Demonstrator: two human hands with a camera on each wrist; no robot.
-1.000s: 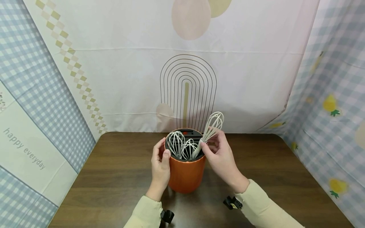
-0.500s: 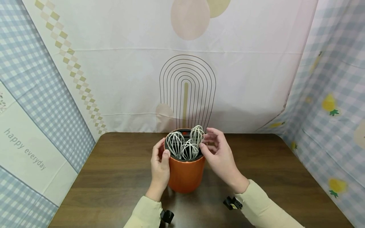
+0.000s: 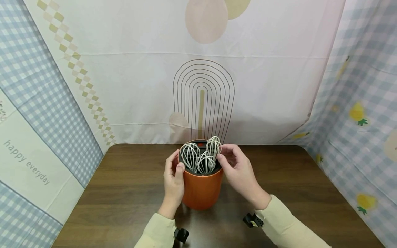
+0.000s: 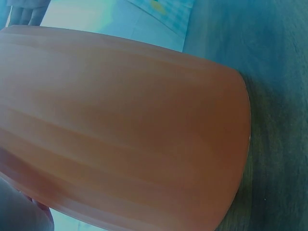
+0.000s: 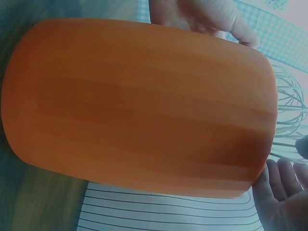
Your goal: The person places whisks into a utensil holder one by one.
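Observation:
An orange utensil holder (image 3: 202, 193) with a dark slotted top stands upright on the table. My left hand (image 3: 174, 182) holds its left side near the rim, the thumb at the front edge. Three pale wire whisks stand head up in it: a left whisk (image 3: 190, 155), a front whisk (image 3: 206, 163) and a back-right whisk (image 3: 214, 146). My right hand (image 3: 240, 172) is at the right rim with loosely bent fingers, thumb tip beside the back-right whisk. The right wrist view shows its fingers (image 5: 286, 180) by the rim. The whisk handles are hidden inside the holder.
The brown wooden table (image 3: 130, 179) extends to both sides of the holder. A patterned white cloth (image 3: 139, 96) hangs behind it. Checked blue cloths flank the left and right. Each wrist carries a small black camera mount, such as the right mount (image 3: 252, 220).
The back-right whisk, earlier tilted up in my right fingers, has dropped lower into the holder. My right fingers have since bent inward a little. The left hand stays in place.

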